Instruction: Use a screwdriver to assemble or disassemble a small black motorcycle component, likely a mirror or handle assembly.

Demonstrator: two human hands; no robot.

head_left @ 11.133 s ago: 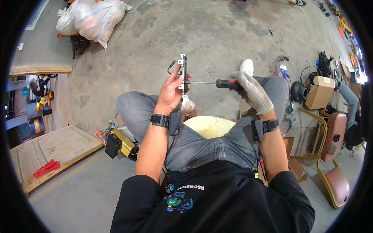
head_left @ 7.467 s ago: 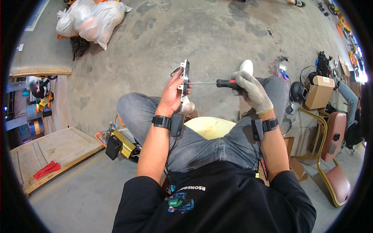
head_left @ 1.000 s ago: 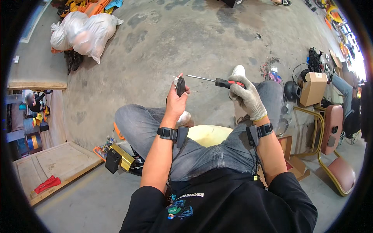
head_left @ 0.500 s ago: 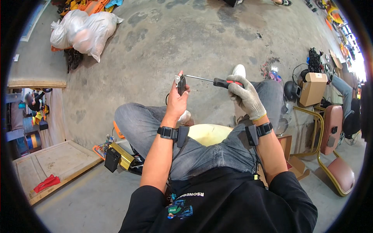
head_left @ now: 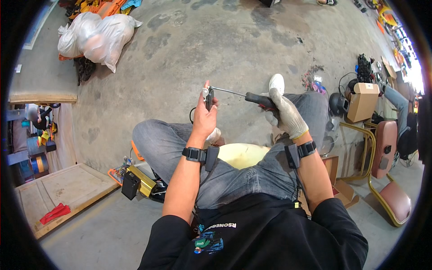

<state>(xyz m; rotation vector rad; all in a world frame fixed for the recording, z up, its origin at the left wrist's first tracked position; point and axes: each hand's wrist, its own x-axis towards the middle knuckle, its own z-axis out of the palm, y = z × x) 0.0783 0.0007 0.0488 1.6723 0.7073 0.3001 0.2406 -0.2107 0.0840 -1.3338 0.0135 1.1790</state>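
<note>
My bare left hand (head_left: 205,119) is closed around a small black part with a silvery end (head_left: 209,98), held upright above the floor in front of my knees. A thin dark cable loops out beside it. My right hand (head_left: 289,116), in a pale knit glove, grips a screwdriver (head_left: 258,99) by its black and red handle. Its metal shaft points left, and the tip meets the upper end of the black part. Whether the tip sits in a screw is too small to tell. My fingers hide much of the black part.
Between my legs is a pale yellow rounded surface (head_left: 240,154). Left of me are a gold and black device (head_left: 140,181) and a wooden panel (head_left: 67,189) bearing a red cloth (head_left: 55,213). At right stand a cardboard box (head_left: 362,103) and a chair (head_left: 384,148). White bags (head_left: 96,40) lie far left.
The screwdriver handle has turned in my gloved right hand, whose fingers have shifted round it. The tip stays at the black part, and my left hand has barely moved.
</note>
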